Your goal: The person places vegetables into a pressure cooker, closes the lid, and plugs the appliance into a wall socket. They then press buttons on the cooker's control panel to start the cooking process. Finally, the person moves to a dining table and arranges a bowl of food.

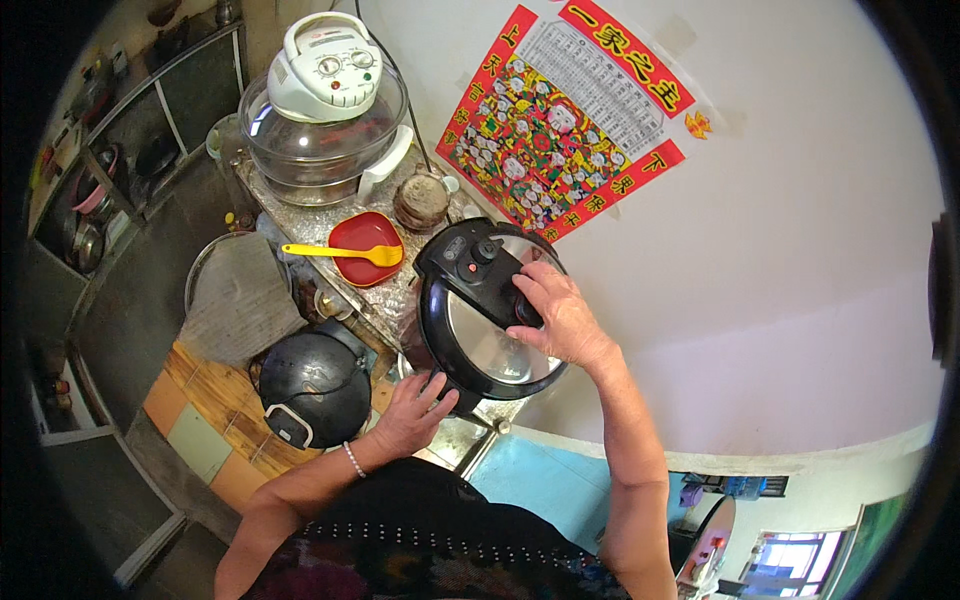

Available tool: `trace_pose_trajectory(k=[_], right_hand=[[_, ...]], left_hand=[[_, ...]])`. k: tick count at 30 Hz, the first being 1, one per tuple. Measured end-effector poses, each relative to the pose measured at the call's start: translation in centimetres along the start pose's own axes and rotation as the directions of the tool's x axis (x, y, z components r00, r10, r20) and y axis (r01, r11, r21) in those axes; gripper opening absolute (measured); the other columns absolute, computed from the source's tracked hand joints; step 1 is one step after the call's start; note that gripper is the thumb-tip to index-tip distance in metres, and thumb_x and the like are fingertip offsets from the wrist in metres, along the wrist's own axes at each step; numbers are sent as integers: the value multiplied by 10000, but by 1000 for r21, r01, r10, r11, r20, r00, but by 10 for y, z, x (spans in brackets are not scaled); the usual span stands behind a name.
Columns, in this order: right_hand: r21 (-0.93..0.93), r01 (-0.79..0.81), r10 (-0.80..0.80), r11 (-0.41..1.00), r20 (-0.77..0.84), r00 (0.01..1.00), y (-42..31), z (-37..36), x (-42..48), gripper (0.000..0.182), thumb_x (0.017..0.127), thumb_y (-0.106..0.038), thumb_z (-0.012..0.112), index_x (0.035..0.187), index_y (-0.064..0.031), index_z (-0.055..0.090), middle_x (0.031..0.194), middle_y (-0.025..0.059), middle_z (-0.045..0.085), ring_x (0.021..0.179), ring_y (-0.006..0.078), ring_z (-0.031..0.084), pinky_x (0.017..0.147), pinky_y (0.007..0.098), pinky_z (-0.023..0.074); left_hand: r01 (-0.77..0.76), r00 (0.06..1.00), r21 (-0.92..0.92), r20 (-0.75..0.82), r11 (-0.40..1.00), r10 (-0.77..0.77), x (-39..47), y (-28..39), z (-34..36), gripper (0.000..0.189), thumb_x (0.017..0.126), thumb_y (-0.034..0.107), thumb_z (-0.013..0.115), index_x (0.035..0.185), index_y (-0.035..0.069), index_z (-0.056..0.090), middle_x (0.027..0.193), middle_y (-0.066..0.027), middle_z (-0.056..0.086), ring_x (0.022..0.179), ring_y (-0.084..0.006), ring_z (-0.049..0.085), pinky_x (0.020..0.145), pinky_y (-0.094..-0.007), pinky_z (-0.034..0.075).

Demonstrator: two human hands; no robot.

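Note:
An electric pressure cooker with a black and silver lid stands at the near end of a foil-covered table. My right hand is shut on the black handle on top of the lid, thumb on the near side. My left hand rests with spread fingers on the black side handle at the cooker's lower left rim; the contact under the palm is hidden. Beyond the cooker, a yellow fork lies across a red square dish. The lid sits on the cooker; whether it is locked cannot be told.
A glass halogen oven with a white top stands at the table's far end, near a round brown object. Left and lower are a round black appliance and a grey cloth over a round container. The wall borders the table on the right.

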State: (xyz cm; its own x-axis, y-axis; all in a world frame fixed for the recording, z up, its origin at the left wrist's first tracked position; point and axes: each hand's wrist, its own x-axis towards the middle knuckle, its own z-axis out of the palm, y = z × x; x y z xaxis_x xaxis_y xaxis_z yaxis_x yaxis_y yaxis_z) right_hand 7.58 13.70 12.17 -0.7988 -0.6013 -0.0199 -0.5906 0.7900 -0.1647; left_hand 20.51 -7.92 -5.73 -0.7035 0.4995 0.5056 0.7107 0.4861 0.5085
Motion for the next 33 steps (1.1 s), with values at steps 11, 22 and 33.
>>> trace_pose_trajectory(k=[11, 22, 33], right_hand=[[168, -74, 98, 983, -137, 986, 18, 12, 16, 645, 790, -490, 588, 1125, 55, 496, 1159, 262, 500, 1068, 427, 480, 945, 436, 373], [252, -169, 231, 953, -237, 944, 14, 35, 10, 711, 763, -494, 611, 1184, 57, 451, 1217, 278, 457, 1160, 411, 415, 992, 440, 322], [261, -165, 235, 951, -270, 934, 13, 41, 12, 577, 736, -309, 607, 1161, 52, 460, 1158, 258, 485, 1091, 415, 440, 945, 435, 356]], left_hand=[[-18, 988, -140, -153, 990, -3, 3, -3, -10, 532, 634, 49, 646, 1143, 79, 495, 1185, -181, 447, 1010, -375, 482, 875, -521, 375], [217, 794, -392, -461, 894, -395, 112, -73, -53, 434, 783, 202, 614, 1138, -10, 482, 1124, -185, 515, 1053, -344, 485, 916, -410, 355], [338, 834, -735, -56, 588, -549, 173, -131, -18, 661, 912, 545, 305, 1176, -35, 480, 1072, -204, 573, 1031, -311, 537, 908, -360, 384]])
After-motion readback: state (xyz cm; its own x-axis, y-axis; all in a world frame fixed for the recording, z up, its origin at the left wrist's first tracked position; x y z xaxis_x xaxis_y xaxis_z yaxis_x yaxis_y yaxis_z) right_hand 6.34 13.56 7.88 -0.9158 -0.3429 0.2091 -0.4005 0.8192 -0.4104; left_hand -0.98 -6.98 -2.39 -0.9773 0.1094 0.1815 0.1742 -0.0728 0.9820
